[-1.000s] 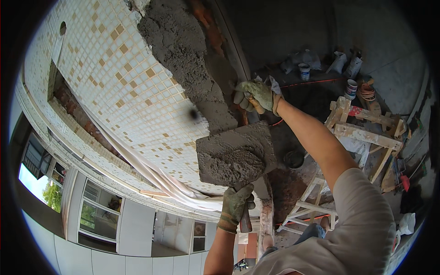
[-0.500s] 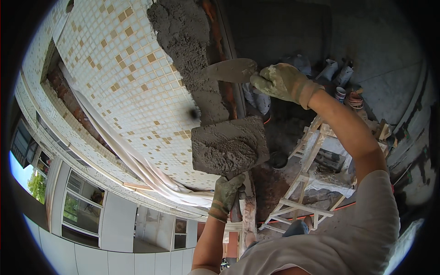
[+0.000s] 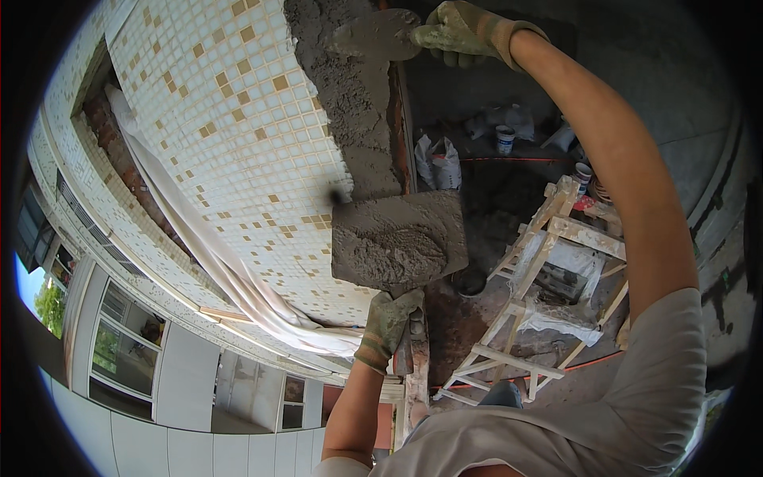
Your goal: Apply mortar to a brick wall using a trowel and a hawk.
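Observation:
My gloved left hand [image 3: 389, 322] is closed round the handle of a plasterer's hawk [image 3: 350, 266], held against the wall edge. A heap of wet grey mortar [image 3: 401, 253] sits on its square board. Higher up, my gloved right hand [image 3: 469, 33] grips a trowel [image 3: 377, 36], its mortar-smeared blade lying against the grey mortar strip [image 3: 362, 119] along the wall's edge. The trowel's handle is mostly hidden in my fist. Left of the strip, the wall carries small white and tan mosaic tiles [image 3: 238, 119].
A wooden trestle [image 3: 517, 310] with plastic sheeting stands below on the right. White sacks [image 3: 439, 163] and a paint bucket [image 3: 505, 140] lie on the floor behind. A pale cloth [image 3: 230, 274] hangs along the opening at left, and an orange cord [image 3: 592, 362] crosses the floor.
My right hand and the trowel have moved up along the mortar strip. The hawk stays in my left hand at nearly the same place, slightly higher in view.

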Motion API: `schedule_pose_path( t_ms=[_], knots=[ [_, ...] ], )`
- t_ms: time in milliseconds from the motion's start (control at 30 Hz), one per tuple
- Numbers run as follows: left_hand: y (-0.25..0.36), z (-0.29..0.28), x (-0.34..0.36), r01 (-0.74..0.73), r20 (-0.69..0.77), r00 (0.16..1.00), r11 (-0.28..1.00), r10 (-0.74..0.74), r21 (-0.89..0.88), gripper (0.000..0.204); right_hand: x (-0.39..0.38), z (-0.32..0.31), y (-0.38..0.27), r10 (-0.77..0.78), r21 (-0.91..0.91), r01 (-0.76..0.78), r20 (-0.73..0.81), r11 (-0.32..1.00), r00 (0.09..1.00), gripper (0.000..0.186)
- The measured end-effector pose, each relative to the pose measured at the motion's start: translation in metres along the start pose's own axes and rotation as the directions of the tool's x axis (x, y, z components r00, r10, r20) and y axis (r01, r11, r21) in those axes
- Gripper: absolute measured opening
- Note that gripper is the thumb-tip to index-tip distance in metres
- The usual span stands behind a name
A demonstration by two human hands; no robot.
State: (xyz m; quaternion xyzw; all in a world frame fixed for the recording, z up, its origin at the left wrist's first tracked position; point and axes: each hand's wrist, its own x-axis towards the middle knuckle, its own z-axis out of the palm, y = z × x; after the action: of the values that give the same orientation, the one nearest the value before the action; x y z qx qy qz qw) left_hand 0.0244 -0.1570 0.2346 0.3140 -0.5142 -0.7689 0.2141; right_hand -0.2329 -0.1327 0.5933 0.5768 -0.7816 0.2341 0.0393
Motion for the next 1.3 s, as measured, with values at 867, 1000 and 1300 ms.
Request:
schedule_pose_path(
  t_ms=[867, 1000, 1300],
  knots=[
    [0.023, -0.013, 0.010, 0.008, 0.035, 0.999, 0.999, -0.006, -0.040, 0.017, -0.068, 0.103, 0.037, -0.168, -0.491, 0.228, 0.163, 0.841, 0.972, 0.038],
    [0.023, -0.014, 0.012, 0.012, 0.054, 0.998, 1.000, -0.012, -0.001, 0.019, -0.065, 0.105, 0.033, -0.127, -0.493, 0.182, 0.144, 0.851, 0.981, 0.039],
    [0.016, -0.022, 0.011, 0.022, 0.029, 0.999, 1.000, -0.022, -0.005, 0.016, -0.053, 0.136, 0.097, -0.062, 0.586, -0.219, 0.420, 0.780, 0.906, 0.034]
  ],
)
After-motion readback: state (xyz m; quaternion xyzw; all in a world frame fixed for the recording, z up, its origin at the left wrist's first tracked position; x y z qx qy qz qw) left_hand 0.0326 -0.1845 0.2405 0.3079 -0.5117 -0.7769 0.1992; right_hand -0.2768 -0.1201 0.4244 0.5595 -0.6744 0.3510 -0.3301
